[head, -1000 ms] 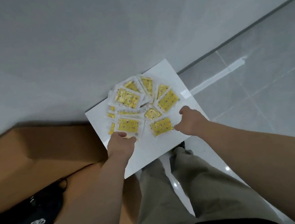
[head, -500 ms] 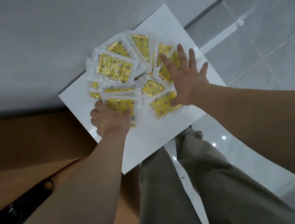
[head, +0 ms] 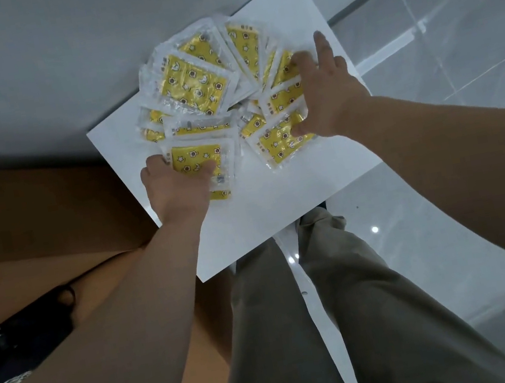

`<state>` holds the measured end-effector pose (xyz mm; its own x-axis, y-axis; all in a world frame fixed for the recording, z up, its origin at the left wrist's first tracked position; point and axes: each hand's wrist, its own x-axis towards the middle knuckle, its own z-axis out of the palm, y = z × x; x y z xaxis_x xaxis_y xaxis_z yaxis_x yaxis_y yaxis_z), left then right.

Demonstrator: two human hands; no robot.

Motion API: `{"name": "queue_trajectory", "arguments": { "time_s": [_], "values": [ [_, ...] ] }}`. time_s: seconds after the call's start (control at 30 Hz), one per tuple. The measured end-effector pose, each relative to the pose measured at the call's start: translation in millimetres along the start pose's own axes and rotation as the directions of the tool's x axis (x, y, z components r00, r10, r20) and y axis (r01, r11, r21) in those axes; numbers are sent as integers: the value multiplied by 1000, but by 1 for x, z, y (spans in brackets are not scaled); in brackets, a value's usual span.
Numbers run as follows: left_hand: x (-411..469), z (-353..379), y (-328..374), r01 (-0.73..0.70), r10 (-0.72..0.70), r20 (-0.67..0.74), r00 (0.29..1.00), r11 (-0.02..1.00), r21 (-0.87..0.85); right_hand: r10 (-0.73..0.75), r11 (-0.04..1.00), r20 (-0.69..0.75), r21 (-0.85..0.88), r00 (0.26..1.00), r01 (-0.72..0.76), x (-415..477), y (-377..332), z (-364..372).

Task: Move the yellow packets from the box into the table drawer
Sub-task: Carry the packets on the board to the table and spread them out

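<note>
Left hand (head: 177, 191), right hand (head: 328, 93) on yellow packets (head: 191, 84)

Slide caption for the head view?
Left hand grips one yellow packet; right hand rests spread on the fanned packet pile on a white surface.

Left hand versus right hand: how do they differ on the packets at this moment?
The left hand pinches the front packet at the pile's near-left edge, thumb on top; the right hand lies spread over several yellow packets on the right. The left hand closes in a grip; the right hand's fingers are mostly extended. Both touch packets on the white surface.
</note>
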<state>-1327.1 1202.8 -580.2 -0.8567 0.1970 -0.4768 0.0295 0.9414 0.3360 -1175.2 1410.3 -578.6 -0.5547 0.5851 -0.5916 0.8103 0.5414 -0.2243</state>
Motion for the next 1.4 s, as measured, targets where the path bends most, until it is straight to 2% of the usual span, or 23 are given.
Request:
{"name": "queue_trajectory", "arguments": {
  "time_s": [0.1, 0.23, 0.3, 0.5, 0.57, 0.67, 0.73, 0.83, 1.03, 1.23, 1.4],
  "values": [
    [-3, -2, 2, -3, 4, 9, 1000, 1000, -24, 4, 996, 11, 91, 1000, -5, 4, 2, -2],
    [-8, -5, 4, 4, -1, 30, 1000, 997, -79, 90, 973, 91, 207, 992, -107, 10, 2, -7],
    [-10, -4, 6, -3, 5, 28, 1000, 996, -88, 110, 950, 138, 277, 984, -145, 13, 3, -9],
    [-15, 0, 11, -10, 14, 40, 999, 997, -79, 185, 845, 158, 477, 970, -239, 10, 2, -15],
    [-17, 1, 10, 1, 3, 52, 999, 997, -78, 205, 776, 168, 572, 964, -265, 7, 3, -16],
    [-20, 1, 9, 36, -27, 83, 996, 993, -111, 264, 588, 247, 725, 932, -358, 0, 7, -15],
    [-25, -2, 11, 46, -33, 106, 994, 991, -122, 283, 508, 298, 760, 912, -406, -9, 10, -13],
    [-35, -10, 13, 81, -60, 130, 990, 983, -162, 314, 517, 277, 752, 908, -408, -24, 10, -10],
    [-63, -45, 27, 111, -81, 147, 986, 971, -213, 374, 407, 274, 810, 886, -423, -67, 7, -33],
    [-97, -102, 55, 105, -73, 123, 990, 955, -278, 377, 245, 276, 891, 884, -382, -133, 8, -88],
    [-128, -157, 86, 79, -38, 119, 992, 928, -364, 326, 118, 201, 961, 924, -251, -200, 5, -145]
  ]
}}
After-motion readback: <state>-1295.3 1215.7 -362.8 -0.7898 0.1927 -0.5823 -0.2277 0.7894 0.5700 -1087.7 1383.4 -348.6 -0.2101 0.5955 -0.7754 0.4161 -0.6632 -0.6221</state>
